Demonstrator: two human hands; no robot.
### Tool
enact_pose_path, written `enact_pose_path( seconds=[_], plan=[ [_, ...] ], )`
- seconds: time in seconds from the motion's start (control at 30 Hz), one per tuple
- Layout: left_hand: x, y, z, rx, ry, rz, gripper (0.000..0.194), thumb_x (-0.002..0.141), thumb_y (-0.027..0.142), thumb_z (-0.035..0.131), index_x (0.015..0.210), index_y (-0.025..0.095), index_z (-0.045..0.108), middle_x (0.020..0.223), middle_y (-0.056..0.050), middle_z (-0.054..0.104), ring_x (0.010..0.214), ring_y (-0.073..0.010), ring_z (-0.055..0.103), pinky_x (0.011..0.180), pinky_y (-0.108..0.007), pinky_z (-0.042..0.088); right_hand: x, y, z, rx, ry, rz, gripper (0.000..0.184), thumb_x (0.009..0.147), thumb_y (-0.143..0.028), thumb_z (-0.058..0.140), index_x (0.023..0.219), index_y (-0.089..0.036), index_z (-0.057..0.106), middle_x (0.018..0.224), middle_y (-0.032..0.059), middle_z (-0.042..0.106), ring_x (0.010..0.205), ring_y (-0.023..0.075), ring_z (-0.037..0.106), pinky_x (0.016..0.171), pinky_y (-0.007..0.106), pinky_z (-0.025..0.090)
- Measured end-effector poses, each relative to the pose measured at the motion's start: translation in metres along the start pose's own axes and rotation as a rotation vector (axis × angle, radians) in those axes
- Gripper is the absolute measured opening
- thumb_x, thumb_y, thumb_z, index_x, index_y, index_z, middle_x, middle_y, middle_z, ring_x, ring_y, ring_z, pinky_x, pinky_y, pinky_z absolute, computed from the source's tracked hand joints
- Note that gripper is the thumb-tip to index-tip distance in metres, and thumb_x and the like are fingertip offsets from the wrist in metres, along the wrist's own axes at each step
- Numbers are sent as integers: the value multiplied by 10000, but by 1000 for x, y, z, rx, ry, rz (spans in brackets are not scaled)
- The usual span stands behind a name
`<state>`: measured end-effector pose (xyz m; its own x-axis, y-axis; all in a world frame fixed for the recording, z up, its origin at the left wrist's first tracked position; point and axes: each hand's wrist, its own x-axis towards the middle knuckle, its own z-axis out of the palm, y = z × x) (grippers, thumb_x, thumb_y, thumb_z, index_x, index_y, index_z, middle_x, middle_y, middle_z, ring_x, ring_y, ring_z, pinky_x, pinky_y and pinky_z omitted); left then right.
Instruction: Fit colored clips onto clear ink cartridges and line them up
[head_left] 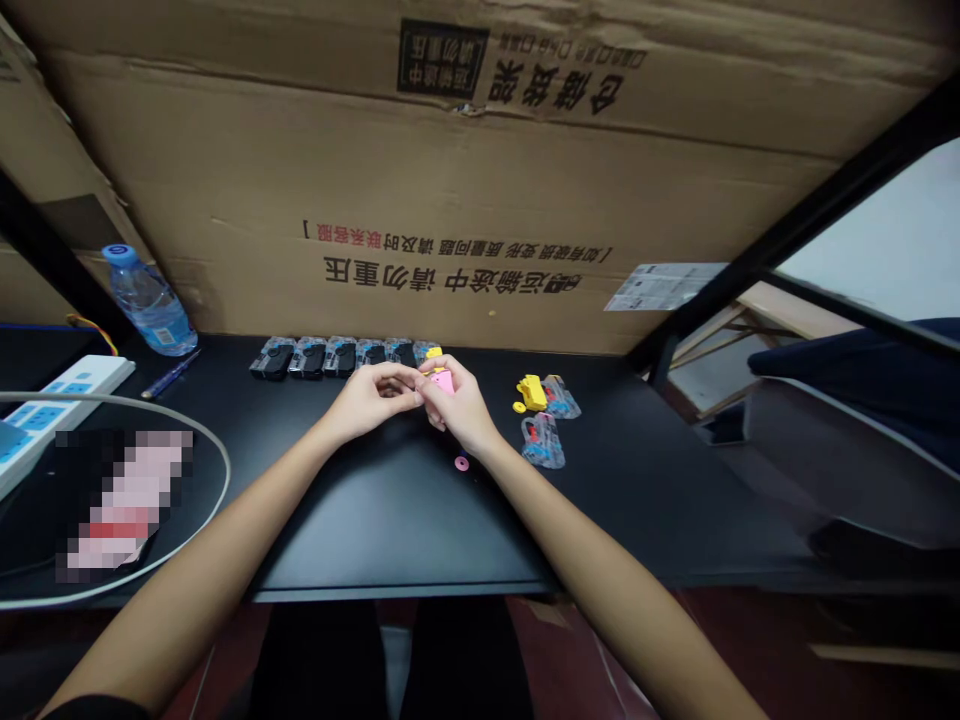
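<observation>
Over the middle of the black tabletop, my right hand (459,408) is closed around a small pink plastic piece (443,381). Fingers of my left hand (375,402) are pinched together against the right fingertips; what lies between them is too small to make out. A bit of yellow shows just behind the hands. Below them on the table lies a pink ring (462,464). To the right of my right hand are a yellow plastic part (532,393), a yellow ring (519,407) and clear bags (543,442) with red and blue pieces.
Several black-and-clear packets (307,357) stand in a row along the cardboard wall (450,180). At left are a water bottle (154,305), a pen (171,375), a white power strip (64,410), a white cable (225,455) and a blurred-out object (127,500). A black frame post bounds the right.
</observation>
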<state>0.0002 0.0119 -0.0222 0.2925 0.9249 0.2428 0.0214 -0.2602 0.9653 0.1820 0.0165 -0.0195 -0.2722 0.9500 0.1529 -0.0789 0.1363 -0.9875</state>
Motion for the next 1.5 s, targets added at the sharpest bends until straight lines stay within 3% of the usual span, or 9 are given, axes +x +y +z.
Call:
enact_pose_path(
  seconds=[0.2,0.3,0.5,0.63,0.77,1.03,1.13,1.27,1.5],
  plan=[
    [-2,6,3,80,53,40,212,805,307,806,952,157,774,850,-40,784,762,-165,718,782,-302,575,-3,-2,5,-72,-17,-26,437,894,-605,757,1037,-232,583,470,-126,510,314,84,427,307,172,297],
    [-3,10,4,88,40,65,194,856,334,782,937,158,760,780,-28,761,711,-151,700,777,-305,578,-2,1,6,-42,-47,-34,446,937,-660,674,1023,-238,559,531,-87,613,308,100,488,288,178,323],
    [-1,15,1,22,156,48,329,860,413,821,1056,152,773,940,-73,798,834,-180,741,817,-320,601,3,4,-1,60,-21,22,421,958,-643,612,887,-240,514,573,-15,693,308,124,534,274,197,358],
    [0,15,1,-4,169,42,329,855,462,838,996,172,776,955,-74,804,874,-198,747,847,-339,614,4,3,-6,190,33,10,393,952,-568,586,769,-223,543,480,-31,572,295,99,439,279,201,331],
    [0,11,6,-35,139,27,369,813,495,876,955,171,768,958,-73,808,876,-191,751,881,-347,617,5,4,-5,313,63,73,384,941,-585,570,776,-240,527,435,-63,490,301,107,411,294,212,355],
    [-4,10,13,-57,51,-64,400,827,503,865,966,140,771,907,-85,810,789,-180,764,821,-331,631,6,10,-3,241,99,44,457,934,-706,559,970,-251,561,518,-73,571,308,119,474,283,206,363],
    [-4,11,12,-52,36,-80,394,825,494,871,969,136,785,914,-93,820,805,-191,779,830,-335,641,6,11,-4,263,75,30,416,923,-664,591,1008,-259,554,519,-86,562,315,118,477,286,195,352],
    [-3,10,11,-70,21,-87,414,822,497,876,1010,136,806,949,-104,838,848,-216,803,869,-360,660,8,12,-3,254,142,25,356,895,-579,662,995,-252,561,549,-89,567,316,109,474,276,190,334],
    [-4,11,13,-67,0,-68,419,832,496,863,1046,137,831,1002,-120,853,891,-246,818,907,-394,671,8,10,-1,207,144,-19,328,920,-572,602,996,-257,549,503,-108,523,301,113,461,281,190,327]
  ],
)
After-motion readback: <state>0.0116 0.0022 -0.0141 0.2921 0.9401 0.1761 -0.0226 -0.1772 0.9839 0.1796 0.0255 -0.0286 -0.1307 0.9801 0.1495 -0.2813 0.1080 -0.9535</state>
